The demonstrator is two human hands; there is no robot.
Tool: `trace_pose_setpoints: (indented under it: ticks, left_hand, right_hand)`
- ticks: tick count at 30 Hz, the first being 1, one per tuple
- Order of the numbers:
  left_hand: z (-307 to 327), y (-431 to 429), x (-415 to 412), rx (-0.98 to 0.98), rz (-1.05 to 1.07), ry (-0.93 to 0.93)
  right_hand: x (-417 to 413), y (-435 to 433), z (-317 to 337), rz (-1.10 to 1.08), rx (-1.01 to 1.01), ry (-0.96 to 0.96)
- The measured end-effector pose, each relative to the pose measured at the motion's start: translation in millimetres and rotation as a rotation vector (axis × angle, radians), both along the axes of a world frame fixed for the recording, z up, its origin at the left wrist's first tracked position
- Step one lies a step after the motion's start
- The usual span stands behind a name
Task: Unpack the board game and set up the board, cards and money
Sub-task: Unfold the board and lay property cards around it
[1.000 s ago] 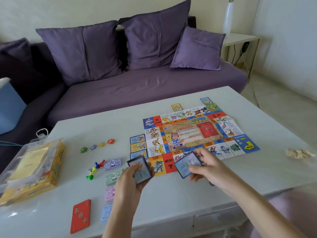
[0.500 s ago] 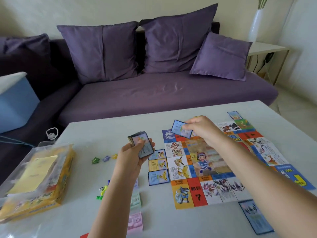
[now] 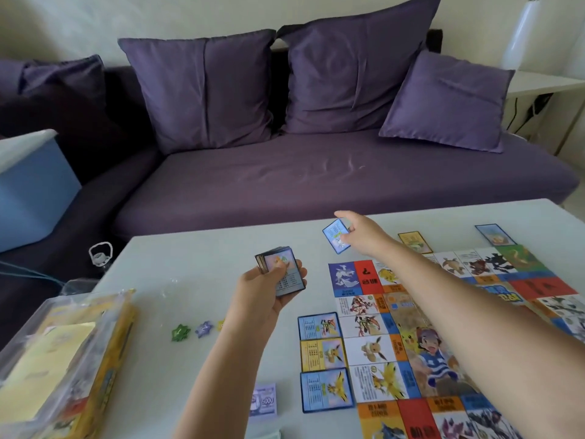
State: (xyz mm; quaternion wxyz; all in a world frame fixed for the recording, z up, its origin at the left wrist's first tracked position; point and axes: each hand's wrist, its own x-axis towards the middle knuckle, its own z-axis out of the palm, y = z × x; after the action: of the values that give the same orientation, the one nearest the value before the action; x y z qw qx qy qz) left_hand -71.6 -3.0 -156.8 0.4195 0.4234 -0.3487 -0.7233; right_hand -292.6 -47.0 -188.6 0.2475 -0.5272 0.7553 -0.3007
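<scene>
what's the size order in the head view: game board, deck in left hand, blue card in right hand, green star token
1. game board
2. deck
3. blue card, close to the deck; it is held farther off, so that pair is unsure
4. green star token

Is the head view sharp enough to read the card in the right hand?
Head view: the card in the right hand is soft, print unreadable; the board smears toward the right edge; plastic over the game box glares.
</scene>
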Motion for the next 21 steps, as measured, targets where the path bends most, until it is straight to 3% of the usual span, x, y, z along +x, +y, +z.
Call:
trace_pose_setpoints:
  ticks: [11, 21]
  left_hand:
    - [-14.4, -9.2, 0.0, 0.099, 0.040, 0.032]
    - [-20.2, -7.3, -0.6, 0.154, 0.046, 0.064]
  right_hand:
    - [-3.7, -19.0, -17.8, 0.036, 0.125, 0.283]
    - [-6.7, -18.7, -19.7, 0.051, 0.135, 0.270]
